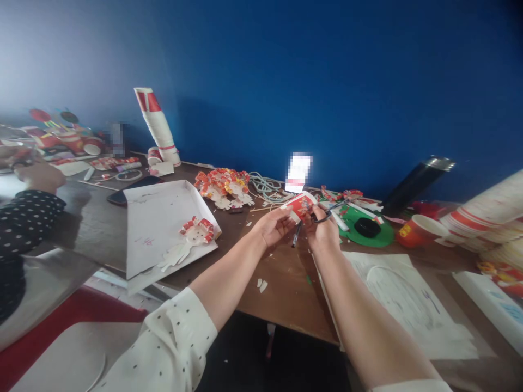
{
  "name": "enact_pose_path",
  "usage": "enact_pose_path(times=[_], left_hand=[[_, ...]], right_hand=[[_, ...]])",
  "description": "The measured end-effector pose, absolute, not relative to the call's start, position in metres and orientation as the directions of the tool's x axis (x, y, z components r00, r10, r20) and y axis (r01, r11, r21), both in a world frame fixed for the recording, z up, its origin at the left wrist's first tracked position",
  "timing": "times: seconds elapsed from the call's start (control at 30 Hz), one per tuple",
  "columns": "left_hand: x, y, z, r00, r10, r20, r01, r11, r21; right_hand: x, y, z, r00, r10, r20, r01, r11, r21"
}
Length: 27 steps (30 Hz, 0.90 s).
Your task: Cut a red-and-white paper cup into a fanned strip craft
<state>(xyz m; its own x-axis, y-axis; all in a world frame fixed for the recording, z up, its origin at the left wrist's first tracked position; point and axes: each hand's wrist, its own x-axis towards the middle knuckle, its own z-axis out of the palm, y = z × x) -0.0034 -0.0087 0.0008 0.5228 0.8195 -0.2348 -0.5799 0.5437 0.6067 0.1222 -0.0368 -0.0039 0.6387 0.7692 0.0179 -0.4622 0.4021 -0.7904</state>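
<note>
Left hand [273, 226]: gripping red paper cup [300, 208] | right hand [326, 231]: holding scissors [327, 218] | cup print [304, 203]: blurred, apparently unreadable

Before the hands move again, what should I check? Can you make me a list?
1. Red paper cup held: ok, the left hand has it.
2. Scissors held: ok, their dark handle is in the right hand.
3. Scissor blades closed: cannot tell, too small and blurry.
4. Table below the hands free of bits: not ok, white paper scraps lie there.
5. Other person's hand out of the way: ok, it's far off to the left.
</note>
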Motion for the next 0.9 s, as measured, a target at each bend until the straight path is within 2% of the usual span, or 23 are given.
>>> enact_pose_path(times=[0.17,0.3,0.4,0.67,0.8,0.9], left_hand=[[0.007,-0.017,-0.002,0.487,0.857,-0.17,-0.562,0.456,0.69],[0.008,-0.012,-0.004,0.369,0.907,-0.205,-0.551,0.391,0.737],[0.003,-0.002,-0.006,0.296,0.94,-0.171,-0.617,0.324,0.717],[-0.014,0.023,-0.006,0.215,0.957,-0.195,-0.669,0.289,0.684],[-0.019,0.028,-0.002,0.165,0.956,-0.242,-0.66,0.29,0.693],[-0.021,0.029,0.0,0.171,0.961,-0.219,-0.654,0.277,0.704]], right_hand=[[0.113,-0.038,-0.007,0.644,0.763,0.062,-0.359,0.372,-0.856],[0.107,-0.043,-0.008,0.573,0.806,0.15,-0.183,0.304,-0.935],[0.107,-0.05,-0.003,0.477,0.864,0.159,-0.062,0.214,-0.975],[0.128,-0.062,0.008,0.144,0.989,0.018,0.246,-0.018,-0.969],[0.14,-0.064,0.006,0.001,0.999,-0.032,0.248,-0.031,-0.968],[0.142,-0.066,0.007,-0.065,0.995,-0.077,0.284,-0.055,-0.957]])
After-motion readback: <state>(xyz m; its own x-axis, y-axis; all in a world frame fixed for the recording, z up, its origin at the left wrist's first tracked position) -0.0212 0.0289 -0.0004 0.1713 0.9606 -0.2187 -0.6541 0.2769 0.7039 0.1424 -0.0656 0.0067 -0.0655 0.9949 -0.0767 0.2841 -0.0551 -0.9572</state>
